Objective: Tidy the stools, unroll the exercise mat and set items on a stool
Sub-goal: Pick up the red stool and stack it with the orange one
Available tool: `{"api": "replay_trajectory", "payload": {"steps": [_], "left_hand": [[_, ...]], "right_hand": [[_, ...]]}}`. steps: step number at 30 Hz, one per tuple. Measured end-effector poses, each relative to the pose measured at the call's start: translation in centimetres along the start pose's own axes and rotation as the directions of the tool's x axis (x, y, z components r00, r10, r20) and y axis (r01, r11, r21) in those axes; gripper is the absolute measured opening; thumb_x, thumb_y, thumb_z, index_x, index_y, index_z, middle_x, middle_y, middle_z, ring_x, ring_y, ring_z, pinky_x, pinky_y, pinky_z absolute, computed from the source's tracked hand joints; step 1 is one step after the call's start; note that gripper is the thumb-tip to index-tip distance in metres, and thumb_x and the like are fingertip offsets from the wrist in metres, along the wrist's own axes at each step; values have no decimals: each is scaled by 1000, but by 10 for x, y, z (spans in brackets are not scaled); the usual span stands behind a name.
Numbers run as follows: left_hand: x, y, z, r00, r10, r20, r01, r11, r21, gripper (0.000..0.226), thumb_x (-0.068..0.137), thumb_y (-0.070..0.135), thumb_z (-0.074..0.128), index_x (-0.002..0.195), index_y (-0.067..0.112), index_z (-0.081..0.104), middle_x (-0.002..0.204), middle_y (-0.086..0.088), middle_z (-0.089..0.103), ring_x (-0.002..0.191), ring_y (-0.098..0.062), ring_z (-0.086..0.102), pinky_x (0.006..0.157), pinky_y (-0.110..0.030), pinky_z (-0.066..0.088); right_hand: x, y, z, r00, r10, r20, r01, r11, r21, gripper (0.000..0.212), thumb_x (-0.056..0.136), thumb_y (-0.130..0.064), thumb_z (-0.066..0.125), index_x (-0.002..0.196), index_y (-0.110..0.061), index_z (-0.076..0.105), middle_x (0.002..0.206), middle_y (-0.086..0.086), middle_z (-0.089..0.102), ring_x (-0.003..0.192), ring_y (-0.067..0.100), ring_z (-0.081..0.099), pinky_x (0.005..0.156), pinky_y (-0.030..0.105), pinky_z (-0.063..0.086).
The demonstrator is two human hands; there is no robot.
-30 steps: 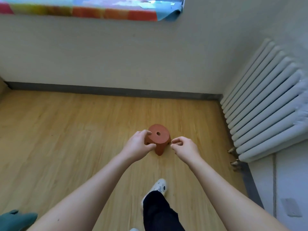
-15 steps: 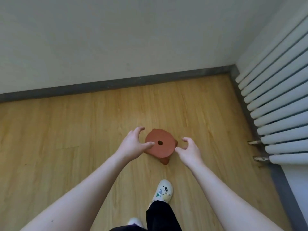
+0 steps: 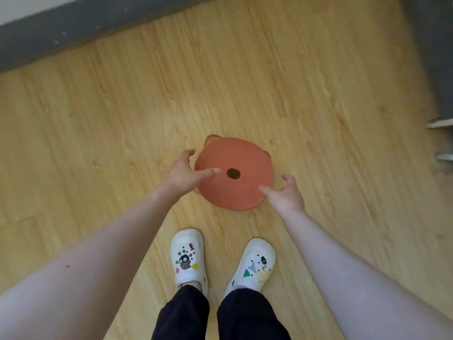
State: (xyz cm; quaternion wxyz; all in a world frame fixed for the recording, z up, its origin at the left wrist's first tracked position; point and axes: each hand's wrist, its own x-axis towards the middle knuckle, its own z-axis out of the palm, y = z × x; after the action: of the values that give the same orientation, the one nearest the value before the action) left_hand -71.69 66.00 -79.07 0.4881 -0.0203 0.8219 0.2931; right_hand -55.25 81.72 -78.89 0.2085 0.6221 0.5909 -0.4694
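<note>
Orange stool (image 3: 232, 190) stands upright on the wood floor (image 3: 98, 119), seat up, centre hole (image 3: 233, 173) visible. Shoes (image 3: 187, 257) are just behind it, the grey baseboard (image 3: 73, 28) well beyond it, some metal fittings (image 3: 441, 123) far off to its right. Left hand (image 3: 181, 174) is at the stool's left rim, fingers spread, thumb stretched across the seat toward the hole; can't tell if it actually touches. Right hand (image 3: 286, 196) is at the right rim, fingers loosely curved and apart, thumb pointing at the edge, nothing gripped. So neither hand has hold of it yet. Risks as I see them: the seat looks smooth and round, so a pinch on the rim alone could slip. If one hand closes first, the stool probably tilts or skates toward the other side. Toes are close behind it (a dropped stool lands right there). The legs are mostly hidden under the seat from up here, so a blind grab could catch a leg instead of the rim. I'd want both hands clamped evenly before any lift.
</note>
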Motion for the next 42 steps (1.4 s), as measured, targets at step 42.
{"api": "replay_trajectory", "payload": {"steps": [42], "left_hand": [[-356,252,-34,871,426,246,-471,867,162,94,57,58,82,134,24,40,123,1,56,109,-18,57,94,-41,49]], "right_hand": [[-357,4,-245,944,73,-323,223,581,783,75,52,-45,90,119,-27,61,105,-9,70,94,10,66,79,27,51]]}}
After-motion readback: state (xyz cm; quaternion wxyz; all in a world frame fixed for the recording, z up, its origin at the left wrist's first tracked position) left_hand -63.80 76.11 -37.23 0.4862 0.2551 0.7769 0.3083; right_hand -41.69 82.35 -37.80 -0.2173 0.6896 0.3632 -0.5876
